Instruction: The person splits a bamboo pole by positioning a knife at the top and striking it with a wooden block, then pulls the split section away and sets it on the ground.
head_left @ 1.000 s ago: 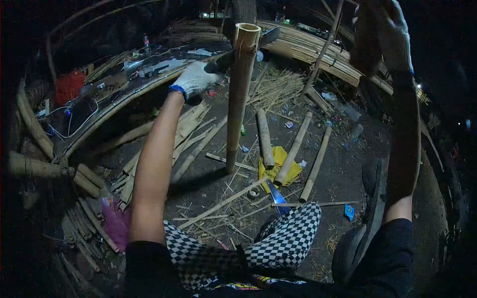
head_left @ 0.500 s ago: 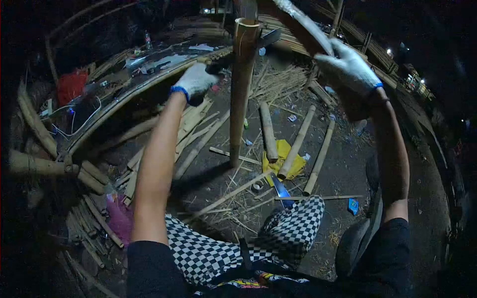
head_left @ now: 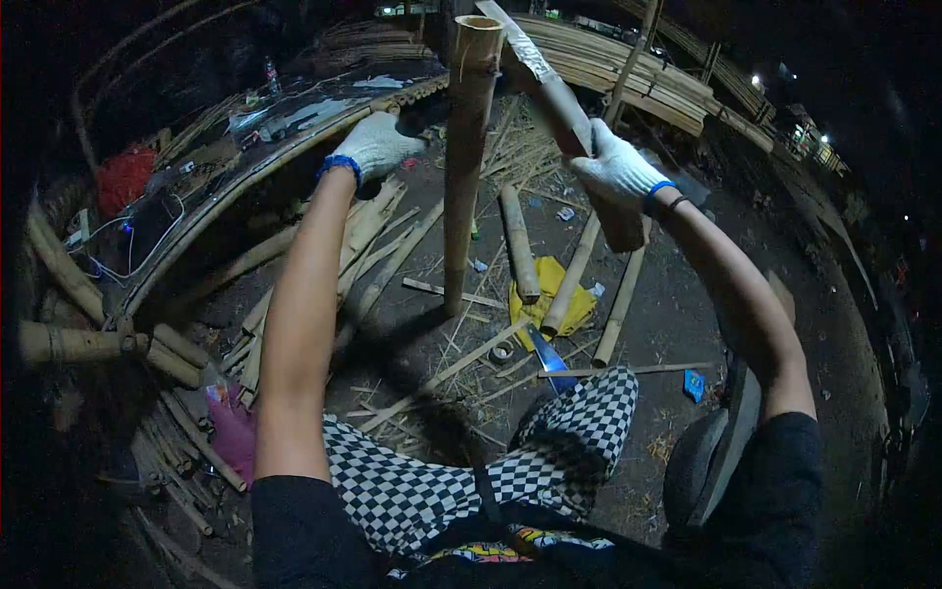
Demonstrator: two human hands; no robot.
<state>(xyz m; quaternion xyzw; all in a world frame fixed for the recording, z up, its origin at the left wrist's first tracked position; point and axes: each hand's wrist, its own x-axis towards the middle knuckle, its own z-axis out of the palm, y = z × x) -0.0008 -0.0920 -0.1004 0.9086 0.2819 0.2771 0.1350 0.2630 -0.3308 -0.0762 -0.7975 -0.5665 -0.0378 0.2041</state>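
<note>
A bamboo pole (head_left: 465,167) stands upright in front of me, its hollow cut end at the top. My left hand (head_left: 371,149), in a white work glove, is closed to the left of the pole on the dark handle of a knife. The blade is mostly hidden behind the pole. In a matching glove, my right hand (head_left: 616,165) is wrapped around a long thick piece of bamboo (head_left: 561,110). This piece slants up to the left, its pale upper end close beside the pole's top; its lower end hangs below my hand.
Cut bamboo lengths (head_left: 520,245) lie on the ground over a yellow bag (head_left: 551,285). A handsaw (head_left: 551,361) and a tape roll (head_left: 502,350) are near my knees. Split bamboo (head_left: 368,231) is heaped at left beside a bamboo platform (head_left: 211,201). Stacked poles (head_left: 608,64) stand behind.
My right hand has come down and to the left with the bamboo piece, bringing its upper end near the pole's top. The knife blade, which showed right of the pole, is now mostly hidden.
</note>
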